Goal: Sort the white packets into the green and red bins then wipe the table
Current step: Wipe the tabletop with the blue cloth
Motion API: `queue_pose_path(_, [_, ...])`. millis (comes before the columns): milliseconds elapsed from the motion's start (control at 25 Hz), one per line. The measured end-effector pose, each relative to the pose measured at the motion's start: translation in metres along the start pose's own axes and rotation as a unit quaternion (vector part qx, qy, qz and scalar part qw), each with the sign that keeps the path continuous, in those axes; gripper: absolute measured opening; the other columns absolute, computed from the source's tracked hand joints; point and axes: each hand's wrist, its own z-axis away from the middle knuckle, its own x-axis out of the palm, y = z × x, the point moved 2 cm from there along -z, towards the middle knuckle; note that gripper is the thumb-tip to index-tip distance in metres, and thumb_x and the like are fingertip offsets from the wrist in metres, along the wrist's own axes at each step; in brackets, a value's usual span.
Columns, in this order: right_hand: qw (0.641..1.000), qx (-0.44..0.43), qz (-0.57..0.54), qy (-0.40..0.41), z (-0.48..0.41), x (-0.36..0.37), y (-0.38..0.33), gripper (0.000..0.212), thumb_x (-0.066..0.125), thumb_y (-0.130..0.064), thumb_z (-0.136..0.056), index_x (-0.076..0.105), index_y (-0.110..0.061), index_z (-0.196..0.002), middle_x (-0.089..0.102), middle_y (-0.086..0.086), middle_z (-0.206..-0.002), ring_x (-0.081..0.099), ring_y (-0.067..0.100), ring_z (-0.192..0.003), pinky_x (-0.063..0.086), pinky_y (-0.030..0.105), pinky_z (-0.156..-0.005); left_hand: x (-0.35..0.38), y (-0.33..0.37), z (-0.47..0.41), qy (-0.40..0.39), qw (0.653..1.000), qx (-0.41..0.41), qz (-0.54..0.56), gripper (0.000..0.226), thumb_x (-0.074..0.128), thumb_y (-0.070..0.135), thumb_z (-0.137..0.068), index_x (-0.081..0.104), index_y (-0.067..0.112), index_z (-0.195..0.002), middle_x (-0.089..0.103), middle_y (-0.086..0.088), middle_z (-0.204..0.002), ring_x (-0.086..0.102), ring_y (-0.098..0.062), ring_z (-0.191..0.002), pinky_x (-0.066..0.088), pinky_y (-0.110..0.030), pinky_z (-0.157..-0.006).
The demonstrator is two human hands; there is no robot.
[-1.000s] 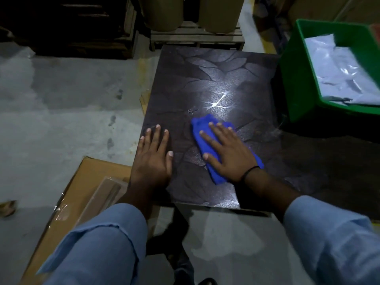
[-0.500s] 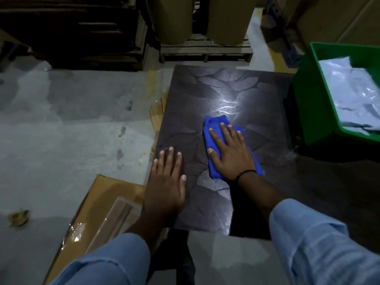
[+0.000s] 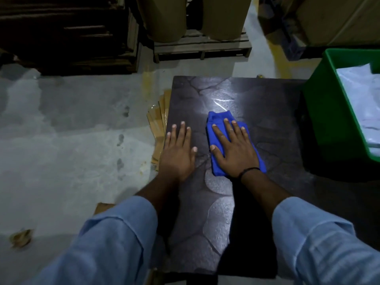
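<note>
On table (image 3: pixel 267 112), blue cloth (image 3: pixel 218 122) under flat right hand (image 3: pixel 234 149), left hand (image 3: pixel 178 153) beside

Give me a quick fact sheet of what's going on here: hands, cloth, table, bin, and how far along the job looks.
left hand: flat, palm down, fingers spread, near the table's left edge
right hand: flat on the blue cloth, pressing it to the table
blue cloth: folded, lying on the table under the right hand
table: dark, patterned top with glare; no packets seen on it
green bin: at the right, with white packets inside
red bin: not in view
stage: sorting looks finished; wiping under way
</note>
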Motion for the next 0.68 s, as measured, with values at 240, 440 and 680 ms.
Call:
queue_pose_path(240, [1.0, 0.015, 0.016, -0.01, -0.068, 0.0, 0.026, 0.067, 0.025, -0.059, -0.097, 0.019, -0.031, -0.158, 0.012, 0.009, -0.166, 0.008, 0.029, -0.153, 0.007, 0.048, -0.124, 0.009, -0.007, -0.036, 0.062, 0.998, -0.02, -0.007, 0.067, 0.033, 0.04, -0.101, 0.027, 0.005, -0.158, 0.017, -0.015, -0.168, 0.011, -0.032, -0.156, 0.015, -0.048, -0.126])
queue_pose_path(440, [0.997, 0.073, 0.008, -0.021, -0.175, 0.004, 0.024, 0.07, 0.022, -0.06, -0.095, 0.018, -0.031, -0.158, 0.014, 0.013, -0.165, 0.008, 0.034, -0.152, 0.005, 0.051, -0.123, 0.006, -0.005, -0.04, 0.062, 0.998, -0.013, -0.001, 0.067, 0.036, 0.04, -0.101, 0.026, 0.008, -0.159, 0.014, -0.012, -0.168, 0.009, -0.031, -0.156, 0.015, -0.048, -0.125])
queue_pose_path(680, [0.981, -0.182, 0.025, -0.067, -0.203, 0.006, -0.003, 0.066, 0.024, -0.059, -0.096, 0.023, -0.032, -0.156, 0.02, 0.009, -0.164, 0.015, 0.03, -0.151, 0.01, 0.047, -0.123, 0.006, -0.008, -0.041, 0.06, 0.998, -0.018, -0.012, 0.068, 0.035, 0.04, -0.102, 0.021, 0.008, -0.16, 0.008, -0.01, -0.17, 0.003, -0.029, -0.157, 0.014, -0.047, -0.125])
